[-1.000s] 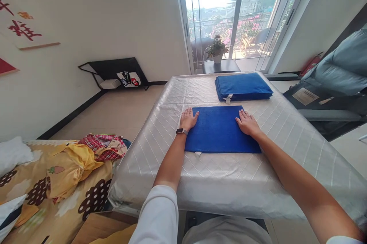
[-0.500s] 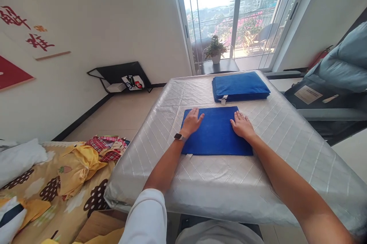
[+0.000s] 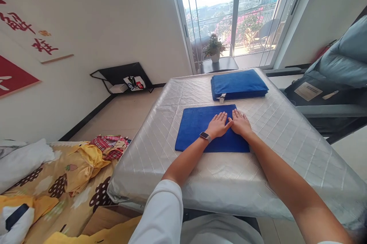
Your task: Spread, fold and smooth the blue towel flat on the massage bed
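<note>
1. A blue towel [image 3: 195,127] lies flat and smooth as a single rectangle on the silver quilted cover of the bench [image 3: 286,129].
2. The left hand [image 3: 218,124] rests palm down on the towel's right half. Its fingers are straight, close together and pointing away from the person.
3. The right hand [image 3: 240,122] lies palm down just right of the left one, also on the towel. The two touch along the forefingers, or very nearly.
4. Both hands are laid flat and open on the cloth, neither pinching nor gripping.
5. The left forearm crosses the towel's near edge at a slant. It has a wristwatch [image 3: 204,135] at the wrist and a white sleeve at the upper arm.
6. The right forearm is bare and comes in over the towel's near right corner.
7. Beyond the towel's far edge, a little apart from it, sits a stack of folded blue towels [image 3: 237,83].
8. Well to the towel's left and lower down lies bedding [image 3: 57,183] in yellow with brown patterns.
</note>
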Demonstrator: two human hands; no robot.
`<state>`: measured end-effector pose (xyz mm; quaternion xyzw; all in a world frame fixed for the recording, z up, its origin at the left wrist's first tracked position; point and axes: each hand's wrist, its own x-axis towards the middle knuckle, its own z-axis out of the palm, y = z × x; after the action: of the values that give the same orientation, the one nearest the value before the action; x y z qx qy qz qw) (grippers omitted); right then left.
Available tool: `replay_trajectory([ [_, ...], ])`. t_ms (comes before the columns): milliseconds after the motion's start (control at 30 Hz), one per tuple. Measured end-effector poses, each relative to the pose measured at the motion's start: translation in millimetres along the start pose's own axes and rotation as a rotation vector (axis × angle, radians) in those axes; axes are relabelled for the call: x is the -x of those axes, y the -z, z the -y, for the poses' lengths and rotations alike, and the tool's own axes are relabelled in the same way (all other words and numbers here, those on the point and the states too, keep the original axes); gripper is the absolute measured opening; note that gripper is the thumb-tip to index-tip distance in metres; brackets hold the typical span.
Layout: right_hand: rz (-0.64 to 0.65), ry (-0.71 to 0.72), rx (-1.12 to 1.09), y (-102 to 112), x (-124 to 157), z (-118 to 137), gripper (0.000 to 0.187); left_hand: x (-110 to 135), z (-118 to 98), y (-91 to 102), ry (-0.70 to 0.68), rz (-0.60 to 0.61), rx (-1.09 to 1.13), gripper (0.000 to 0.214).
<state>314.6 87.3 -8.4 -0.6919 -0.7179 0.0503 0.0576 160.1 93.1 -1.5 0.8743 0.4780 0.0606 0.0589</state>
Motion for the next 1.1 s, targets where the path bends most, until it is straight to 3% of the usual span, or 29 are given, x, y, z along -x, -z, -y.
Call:
replay_trajectory([
  [300,-0.007,-0.01,-0.023,0.1,-0.7,0.1,0.07,60.3,102.9,21.5,0.287,0.028,-0.052,0.08],
  [433,-0.026,-0.005,-0.016,-5.4,-4.3,-4.0,0.071,82.3,131.3,24.3,0.41,-0.028,-0.031,0.08],
  [867,-0.081,0.013,-0.08,-6.2,-9.9,-15.4,0.068,83.8,137.2,22.3,0.454,-0.036,0.047,0.087],
  [1100,-0.049,0.017,-0.073,4.7,-42.3,-16.3,0.067,84.4,136.9,21.5,0.44,-0.04,0.036,0.088],
])
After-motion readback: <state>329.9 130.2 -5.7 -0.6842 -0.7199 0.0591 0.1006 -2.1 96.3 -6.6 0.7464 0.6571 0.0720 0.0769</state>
